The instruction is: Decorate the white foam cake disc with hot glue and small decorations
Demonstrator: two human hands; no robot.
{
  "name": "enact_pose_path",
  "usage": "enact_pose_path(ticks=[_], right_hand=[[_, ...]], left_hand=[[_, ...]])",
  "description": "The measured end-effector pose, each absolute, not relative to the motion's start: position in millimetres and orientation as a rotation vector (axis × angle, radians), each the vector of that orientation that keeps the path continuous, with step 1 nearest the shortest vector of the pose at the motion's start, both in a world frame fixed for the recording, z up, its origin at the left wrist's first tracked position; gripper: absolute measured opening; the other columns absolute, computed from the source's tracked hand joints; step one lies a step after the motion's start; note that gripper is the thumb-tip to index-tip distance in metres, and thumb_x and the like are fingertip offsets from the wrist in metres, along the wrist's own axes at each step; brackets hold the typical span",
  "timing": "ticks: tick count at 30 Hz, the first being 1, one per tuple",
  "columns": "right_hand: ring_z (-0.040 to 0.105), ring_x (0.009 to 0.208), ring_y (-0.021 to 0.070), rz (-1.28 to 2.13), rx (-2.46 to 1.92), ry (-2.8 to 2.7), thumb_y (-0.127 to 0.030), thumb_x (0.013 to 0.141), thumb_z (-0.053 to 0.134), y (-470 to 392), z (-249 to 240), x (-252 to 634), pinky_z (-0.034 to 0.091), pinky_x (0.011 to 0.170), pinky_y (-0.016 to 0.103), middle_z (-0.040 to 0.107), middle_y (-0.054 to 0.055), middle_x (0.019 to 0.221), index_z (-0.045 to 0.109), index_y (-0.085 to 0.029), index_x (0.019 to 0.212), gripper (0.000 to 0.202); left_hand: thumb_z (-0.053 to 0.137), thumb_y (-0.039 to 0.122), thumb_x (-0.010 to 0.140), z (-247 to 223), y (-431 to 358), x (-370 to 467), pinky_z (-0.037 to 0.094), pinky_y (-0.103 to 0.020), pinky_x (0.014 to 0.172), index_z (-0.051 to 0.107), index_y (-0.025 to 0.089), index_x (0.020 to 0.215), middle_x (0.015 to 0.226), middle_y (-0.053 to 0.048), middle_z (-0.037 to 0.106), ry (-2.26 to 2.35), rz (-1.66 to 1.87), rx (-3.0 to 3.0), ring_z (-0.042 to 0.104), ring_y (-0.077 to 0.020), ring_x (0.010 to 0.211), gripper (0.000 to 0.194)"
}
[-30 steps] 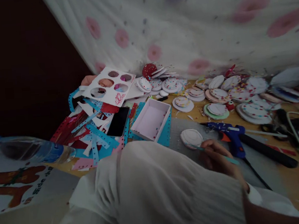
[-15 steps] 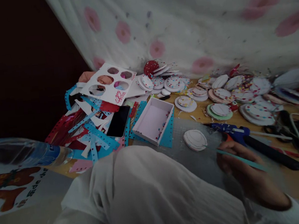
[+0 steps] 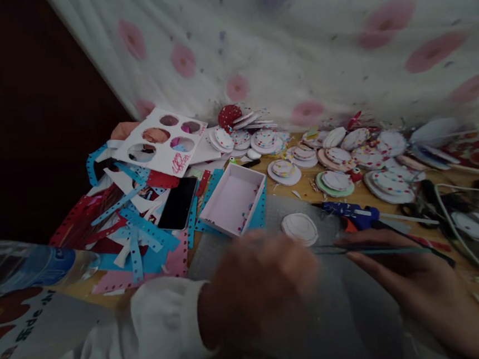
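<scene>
My right hand (image 3: 416, 281) is at the lower right, its fingers closed round slim teal tweezers (image 3: 388, 249) whose tips point left. Motion smears my left hand (image 3: 266, 289), which hovers over the grey mat (image 3: 337, 294) near the tweezer tips; its fingers cannot be made out. Just beyond both hands lies a small stack of white discs (image 3: 300, 229) on the mat. A shallow white box (image 3: 232, 197) with small coloured beads in one corner stands behind my left hand. Beside my right hand rests a blue glue gun (image 3: 351, 210).
Many layered discs trimmed with beads (image 3: 334, 160) line the back by a flowered curtain (image 3: 253, 44). Left are paper scraps (image 3: 139, 233), a black phone (image 3: 178, 203), a card with round holes (image 3: 160, 139) and a water bottle (image 3: 32, 262). Cables (image 3: 447, 211) run at right.
My left hand has come into view over the mat, towards the right hand. My right hand still holds the tweezers, now lying more level. The whole view has shifted slightly.
</scene>
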State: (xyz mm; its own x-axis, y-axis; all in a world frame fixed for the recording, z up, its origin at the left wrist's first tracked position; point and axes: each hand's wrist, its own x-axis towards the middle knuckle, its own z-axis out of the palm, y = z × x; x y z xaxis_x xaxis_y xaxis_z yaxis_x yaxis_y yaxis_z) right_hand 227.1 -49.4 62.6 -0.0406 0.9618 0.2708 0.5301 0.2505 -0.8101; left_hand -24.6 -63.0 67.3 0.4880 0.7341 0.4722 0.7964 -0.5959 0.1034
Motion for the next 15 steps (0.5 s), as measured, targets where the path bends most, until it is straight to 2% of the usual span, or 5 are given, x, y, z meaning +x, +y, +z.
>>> enact_pose_path(ticks=[3, 5, 6, 9, 15], right_hand=[[0.063, 0.069, 0.0192, 0.518, -1.394, -1.569, -0.043, 0.071, 0.071, -48.1, 60.1, 220.6, 0.051, 0.061, 0.030, 0.068, 0.001, 0.072, 0.066, -0.025, 0.076, 0.020], [0.061, 0.074, 0.0199, 0.434, -1.359, -1.571, -0.039, 0.071, 0.073, -47.5, 59.5, 214.3, 0.048, 0.066, 0.032, 0.067, 0.001, 0.072, 0.066, -0.025, 0.074, 0.016], [0.059, 0.075, 0.0201, 0.408, -1.331, -1.582, -0.037, 0.072, 0.073, -47.5, 59.8, 210.5, 0.046, 0.068, 0.033, 0.067, 0.001, 0.072, 0.066, -0.025, 0.074, 0.013], [0.057, 0.074, 0.0204, 0.391, -1.227, -1.621, -0.029, 0.072, 0.073, -48.7, 62.5, 197.0, 0.043, 0.068, 0.035, 0.069, 0.001, 0.071, 0.067, -0.025, 0.074, 0.007], [0.057, 0.069, 0.0194, 0.438, -1.065, -1.737, -0.018, 0.073, 0.072, -45.6, 59.2, 164.9, 0.041, 0.065, 0.035, 0.071, 0.001, 0.072, 0.067, -0.025, 0.076, 0.010]], left_hand=[[0.059, 0.038, 0.083, 51.4, -39.9, -42.4, 0.036, -0.050, 0.101, 0.059, 0.016, 0.109, 0.109, -0.012, 0.063, -1.599, -0.749, -2.375, 0.054, -0.0275, 0.109, 0.034], [0.057, 0.032, 0.085, 39.4, -29.9, -53.7, 0.033, -0.053, 0.103, 0.062, 0.014, 0.097, 0.096, -0.010, 0.067, -1.609, -0.711, -2.366, 0.059, -0.0257, 0.100, 0.022], [0.054, 0.025, 0.087, 34.7, -28.1, -57.8, 0.032, -0.052, 0.104, 0.062, 0.015, 0.088, 0.087, -0.007, 0.068, -1.565, -0.681, -2.405, 0.062, -0.0219, 0.091, 0.013], [0.051, 0.014, 0.087, 28.4, -34.0, -63.6, 0.035, -0.044, 0.101, 0.062, 0.015, 0.080, 0.078, -0.002, 0.068, -1.370, -0.683, -2.435, 0.063, -0.0158, 0.080, 0.012], [0.062, 0.016, 0.083, 23.2, -59.7, -69.5, 0.038, -0.035, 0.091, 0.063, 0.015, 0.088, 0.082, 0.000, 0.071, -1.046, -0.721, -2.410, 0.064, -0.0145, 0.085, 0.005]])
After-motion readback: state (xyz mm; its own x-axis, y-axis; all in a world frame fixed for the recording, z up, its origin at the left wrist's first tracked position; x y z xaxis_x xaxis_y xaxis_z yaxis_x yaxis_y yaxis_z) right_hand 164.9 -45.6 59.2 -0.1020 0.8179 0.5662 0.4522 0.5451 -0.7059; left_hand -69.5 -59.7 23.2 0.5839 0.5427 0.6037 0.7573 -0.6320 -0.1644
